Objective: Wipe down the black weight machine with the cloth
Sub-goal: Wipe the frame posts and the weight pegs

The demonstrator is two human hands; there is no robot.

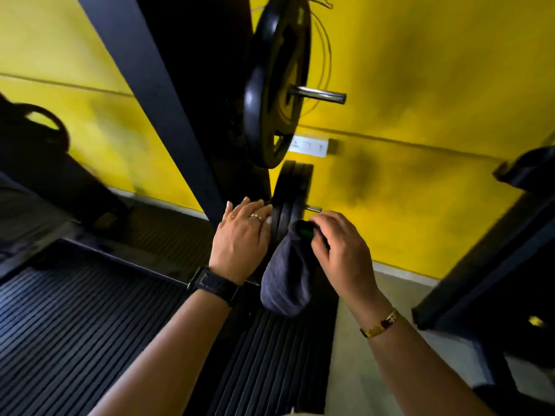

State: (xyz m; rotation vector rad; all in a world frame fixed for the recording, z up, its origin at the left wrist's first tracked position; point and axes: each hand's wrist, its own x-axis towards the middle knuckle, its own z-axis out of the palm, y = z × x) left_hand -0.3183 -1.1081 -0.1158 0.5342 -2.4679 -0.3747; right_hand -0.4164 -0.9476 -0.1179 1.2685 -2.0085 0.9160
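1. Hands first: my left hand (240, 235) lies with straight fingers against the rim of the lower plates (289, 199), low on the black weight machine (156, 94), steadying rather than gripping; my right hand (339, 250) is curled round the top of the cloth (285, 271), pinching it in a bunch.
2. Cloth: dark grey, gathered at the top and hanging loose below my fingers, just beside the lower plates and between my two hands; whether it touches the plates I cannot tell, since dark sits on dark there.
3. Step in hand, as I judge it: the wipe of the plate storage at the foot of the slanted upright; the cloth is bunched and held up by the plates, not spread flat on any surface, so I read this as the approach to a stroke.
4. Next move calls for a flatter pad of cloth under my palm, pressed onto the plate faces and rims and drawn round them; my left hand should brace the stack so it does not rock on the lower peg (313, 209).
5. Left to do, by my estimate: the upper plate (276, 82) on its chrome peg (318, 96) and the long upright above; both sit well above my hands, so a reach upward would follow.
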